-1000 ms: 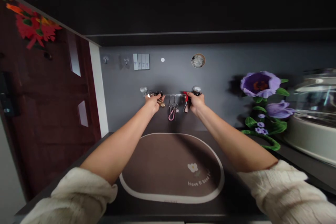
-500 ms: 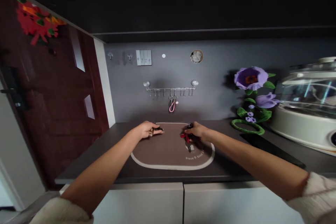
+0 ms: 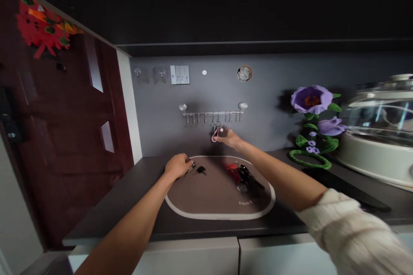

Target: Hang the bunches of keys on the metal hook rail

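Observation:
My right hand (image 3: 229,139) is raised to the wall, its fingers closed at the pink strap keychain (image 3: 214,135), which hangs by metal rings from the hook rail (image 3: 213,114). My left hand (image 3: 177,166) rests low at the left of the brown mat (image 3: 206,200), with its fingers curled over a small bunch of keys (image 3: 191,168) that pokes out beside them. A black-headed key (image 3: 201,170) lies just right of that hand. On the mat's right side is a pile of black key holders (image 3: 248,178) with a red piece (image 3: 232,171).
Purple crocheted flowers (image 3: 312,99) with a green ring base and a white appliance with a clear lid (image 3: 374,146) stand at the right. A dark flat slab (image 3: 348,189) lies before them. A shelf (image 3: 226,13) overhangs the counter; a dark red door (image 3: 77,146) is at the left.
My right hand has let go of the red and black key bunch on the mat and risen to the hanging pink keychain. The left hand has drawn back slightly; a black-headed key now shows beside it.

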`<state>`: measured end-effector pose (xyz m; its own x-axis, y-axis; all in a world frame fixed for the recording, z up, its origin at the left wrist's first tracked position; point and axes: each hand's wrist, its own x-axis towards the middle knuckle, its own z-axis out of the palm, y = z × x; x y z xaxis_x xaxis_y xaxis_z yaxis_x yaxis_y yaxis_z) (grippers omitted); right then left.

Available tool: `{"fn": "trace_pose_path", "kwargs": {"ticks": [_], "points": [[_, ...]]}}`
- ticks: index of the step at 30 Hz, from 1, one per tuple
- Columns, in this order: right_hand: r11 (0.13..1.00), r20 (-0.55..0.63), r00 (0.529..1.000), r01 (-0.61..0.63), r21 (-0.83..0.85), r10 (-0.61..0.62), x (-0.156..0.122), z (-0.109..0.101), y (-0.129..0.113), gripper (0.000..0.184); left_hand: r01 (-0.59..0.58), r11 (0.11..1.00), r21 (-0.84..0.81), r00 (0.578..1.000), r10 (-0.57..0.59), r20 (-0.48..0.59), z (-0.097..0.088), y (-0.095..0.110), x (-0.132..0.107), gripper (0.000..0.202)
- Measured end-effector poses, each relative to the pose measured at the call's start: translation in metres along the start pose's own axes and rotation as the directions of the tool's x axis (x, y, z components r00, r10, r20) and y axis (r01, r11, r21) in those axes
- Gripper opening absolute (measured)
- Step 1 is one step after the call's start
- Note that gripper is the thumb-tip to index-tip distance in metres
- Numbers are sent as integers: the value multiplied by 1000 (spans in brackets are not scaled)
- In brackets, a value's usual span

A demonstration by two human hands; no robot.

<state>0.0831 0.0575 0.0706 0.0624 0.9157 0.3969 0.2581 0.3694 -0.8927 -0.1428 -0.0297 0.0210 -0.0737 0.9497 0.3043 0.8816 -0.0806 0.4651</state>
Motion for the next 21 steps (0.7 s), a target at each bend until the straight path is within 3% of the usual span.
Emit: {"fn": "trace_pose_path", "kwargs": {"ticks": [2, 4, 7, 9, 13, 18, 21], "points": [[998, -115, 993, -22, 65, 30, 8, 23, -1, 54, -32, 997, 63, 999, 32, -1, 1, -1, 0, 25], [998, -219, 974, -57, 26, 61, 13, 41, 0, 56, -35, 996, 84, 999, 34, 7, 2, -2, 0, 25], [995, -333, 941, -80, -66, 53, 19, 54, 4, 38, -29, 998, 48, 999, 28, 24, 6, -5, 1, 22], [993, -347, 937, -65, -97, 27, 21, 54, 4, 24, -13, 999, -46, 996, 18, 91, 10, -6, 2, 22], [999, -278, 960, 31, -9, -32, 20, 42, -16, 13, 93, 934, -346, 975, -16, 220, 19, -4, 3, 18], [942, -131, 984, 154, 298, -119, 14, 26, -74, 8, 217, 753, -621, 950, -17, 311, 22, 1, 0, 17], [915, 44, 999, 8, 404, -28, 2, 20, -89, 12, 203, 770, -605, 949, -2, 315, 16, -1, 0, 17]]}}
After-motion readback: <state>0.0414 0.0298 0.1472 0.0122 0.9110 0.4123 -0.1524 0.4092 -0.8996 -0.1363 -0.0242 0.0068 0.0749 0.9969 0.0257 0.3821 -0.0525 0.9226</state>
